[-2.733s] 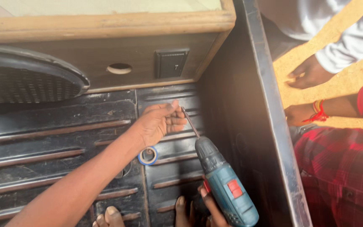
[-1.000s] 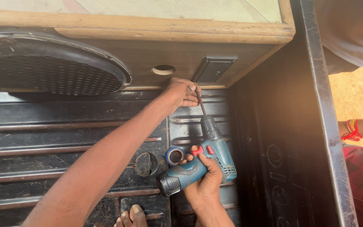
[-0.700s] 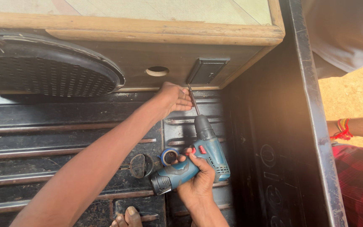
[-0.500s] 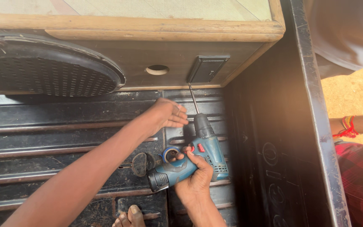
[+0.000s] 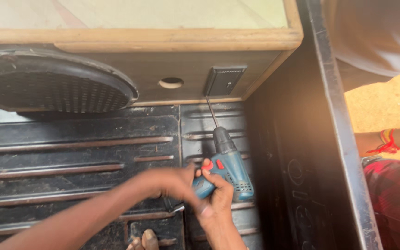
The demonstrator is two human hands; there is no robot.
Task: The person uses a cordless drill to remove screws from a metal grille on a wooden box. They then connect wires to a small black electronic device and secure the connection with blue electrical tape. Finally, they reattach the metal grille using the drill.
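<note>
My right hand (image 5: 215, 196) grips the handle of a blue and black cordless drill (image 5: 230, 167). Its long thin bit (image 5: 211, 112) points up and away, with the tip at the lower edge of a wooden speaker box (image 5: 172, 41), just below a black rectangular plate (image 5: 224, 81). My left hand (image 5: 170, 184) is blurred by motion and sits right beside the drill's handle base. Whether it holds anything is unclear. Both forearms reach in from the bottom of the view.
The box front has a small round hole (image 5: 171, 83) and a large round black speaker grille (image 5: 56, 88). The floor is black ribbed metal (image 5: 70, 148), with a black side wall (image 5: 297, 153) on the right. Beyond it is another person's arm with a red bracelet (image 5: 385, 141). Toes (image 5: 144, 238) show at the bottom.
My left hand has drawn back from the bit's tip at the box down to the drill's handle. The drill stays aimed at the box's lower edge.
</note>
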